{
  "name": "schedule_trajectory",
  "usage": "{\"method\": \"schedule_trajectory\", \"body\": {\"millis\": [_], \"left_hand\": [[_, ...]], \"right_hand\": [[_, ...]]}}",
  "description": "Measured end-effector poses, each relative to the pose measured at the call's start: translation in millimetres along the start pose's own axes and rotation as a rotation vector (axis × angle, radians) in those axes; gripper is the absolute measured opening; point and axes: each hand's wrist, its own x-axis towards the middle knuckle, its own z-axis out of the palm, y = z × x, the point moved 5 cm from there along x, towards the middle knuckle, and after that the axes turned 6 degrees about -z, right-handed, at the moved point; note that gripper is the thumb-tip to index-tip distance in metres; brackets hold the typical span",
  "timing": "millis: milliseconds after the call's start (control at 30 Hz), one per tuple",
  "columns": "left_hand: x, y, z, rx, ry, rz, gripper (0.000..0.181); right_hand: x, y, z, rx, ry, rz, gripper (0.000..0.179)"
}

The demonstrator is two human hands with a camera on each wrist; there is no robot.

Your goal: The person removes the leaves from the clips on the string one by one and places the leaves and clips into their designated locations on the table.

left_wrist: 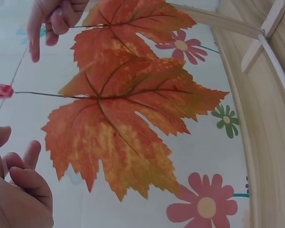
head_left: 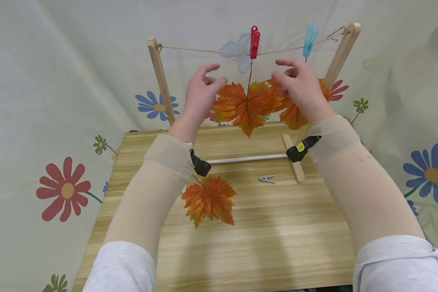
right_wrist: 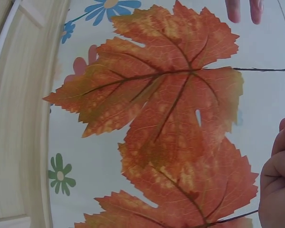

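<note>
While the middle leaf (head_left: 245, 105) hangs from the string (head_left: 204, 50) under the red clip (head_left: 254, 44), left hand (head_left: 203, 89) and right hand (head_left: 302, 85) flank it, half-open, both empty. Blue clip (head_left: 309, 40) holds second leaf (head_left: 293, 116); loose leaf (head_left: 211, 200), gray clip (head_left: 266, 179) on bench (head_left: 314, 227).
</note>
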Motion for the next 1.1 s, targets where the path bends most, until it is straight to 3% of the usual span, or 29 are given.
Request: {"method": "schedule_trajectory", "body": {"millis": [167, 400, 633, 900, 1100], "left_hand": [[0.2, 9.3, 9.9, 0.003, -0.025, -0.008, 0.042], [1.4, 11.3, 19.4, -0.039, -0.057, -0.012, 0.042], [0.5, 5.7, 28.4, -0.025, -0.101, -0.049, 0.044], [7.8, 12.7, 45.2, 0.033, -0.131, -0.026, 0.042], [6.8, 12.1, 53.3, 0.047, -0.106, -0.042, 0.039]], "right_hand": [[2.2, -11, -1, 0.011, 0.010, -0.046, 0.044], [7.4, -23, 3, 0.042, 0.021, -0.082, 0.039], [9.5, -37, 8, 0.006, 0.018, -0.111, 0.038], [17.7, -62, 10, -0.050, -0.008, -0.137, 0.043], [24.7, -70, 19, -0.102, -0.036, -0.173, 0.045]]}}
